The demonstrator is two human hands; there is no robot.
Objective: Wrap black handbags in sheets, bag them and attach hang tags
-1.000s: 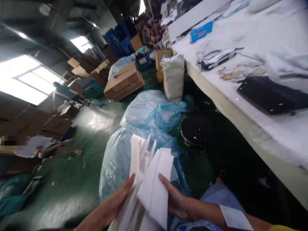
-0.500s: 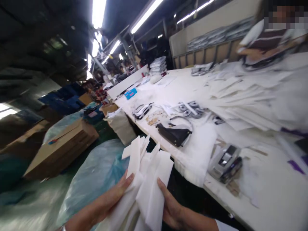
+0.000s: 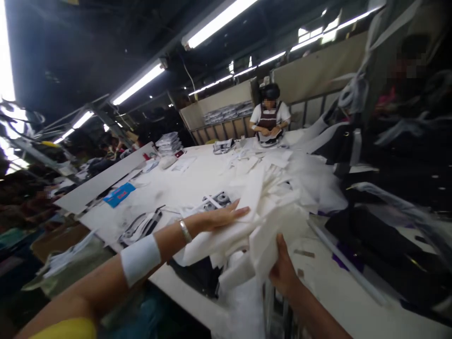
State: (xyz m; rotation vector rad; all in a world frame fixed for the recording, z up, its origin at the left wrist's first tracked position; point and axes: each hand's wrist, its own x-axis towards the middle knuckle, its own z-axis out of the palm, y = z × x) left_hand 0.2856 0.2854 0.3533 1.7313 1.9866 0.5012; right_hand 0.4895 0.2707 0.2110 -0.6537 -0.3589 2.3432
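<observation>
Between my two hands is a loose bundle of white foam sheets (image 3: 264, 249), held over the table with several folded pieces hanging down. My left hand (image 3: 226, 216) lies along the bundle's upper left side, its fingers fairly straight and pressed against the sheets. From the lower right, my right hand (image 3: 284, 268) grips the edge with the thumb up; its other fingers are mostly hidden. Right behind the bundle is a spread-out heap of similar white sheets (image 3: 282, 176). Under the bundle, a black bag (image 3: 197, 275) is partly covered.
The white table (image 3: 190, 174) bears a blue box (image 3: 119, 194), grey-and-white bags (image 3: 141, 226) and a stack of wrapped packs (image 3: 168, 142). Across it a co-worker (image 3: 270, 117) handles a bag. Dark material (image 3: 384, 254) and a pale tube (image 3: 348, 263) lie right.
My view has swung right. Both hands have carried the foam sheets from beside the table edge to above the table, close to the heap. My left arm now reaches farther across.
</observation>
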